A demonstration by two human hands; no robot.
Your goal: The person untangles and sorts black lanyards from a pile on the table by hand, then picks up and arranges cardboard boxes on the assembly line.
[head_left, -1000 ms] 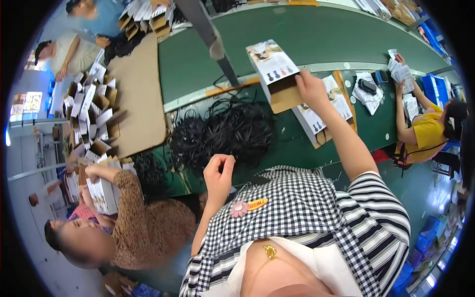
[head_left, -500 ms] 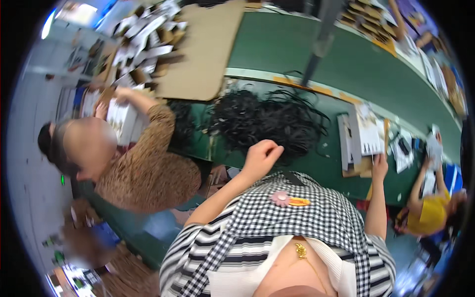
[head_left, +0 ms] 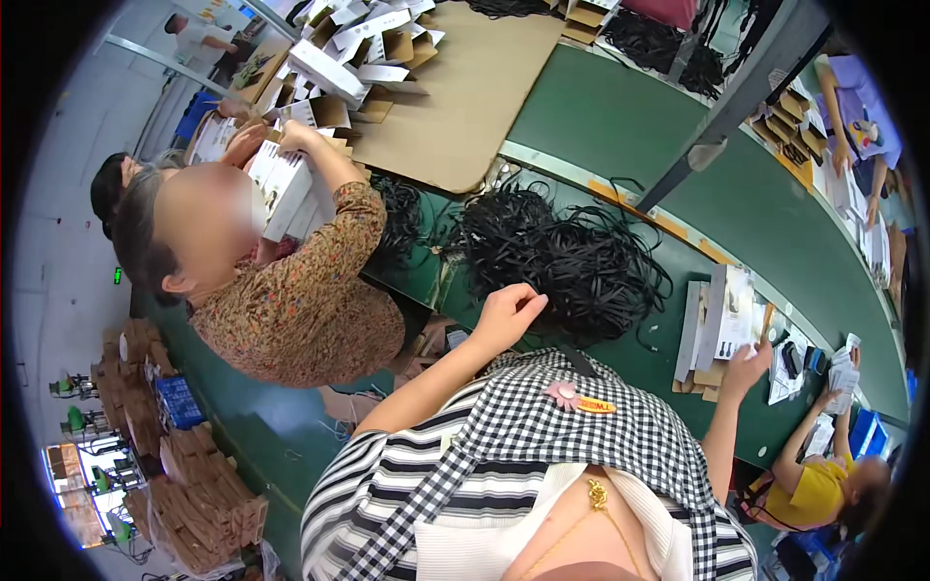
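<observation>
A tangled heap of flat black straps [head_left: 572, 257] lies on the green table in front of me. My left hand [head_left: 508, 318] is at the near left edge of the heap, fingers curled and thumb drawn in; anything between them is hidden. To the right, my right hand [head_left: 746, 370] grips the near right end of a white printed box [head_left: 733, 315] with dark pictures on its face. A narrow tan strip [head_left: 768, 321] sticks up beside those fingers; I cannot tell whether it belongs to the box. More light boxes [head_left: 690, 334] stand against its left side.
A person in a patterned brown top [head_left: 300, 310] handles white boxes [head_left: 283, 194] at my left. Beyond lie a brown cardboard sheet [head_left: 465, 97] and piled open boxes [head_left: 339, 68]. A grey metal post [head_left: 722, 116] rises behind the straps. Another person in yellow [head_left: 819, 499] works at right.
The view has swung, shifting the whole scene in the picture. My left hand keeps its curled shape by the straps. My right hand stays at the box's end, its fingers now more bent.
</observation>
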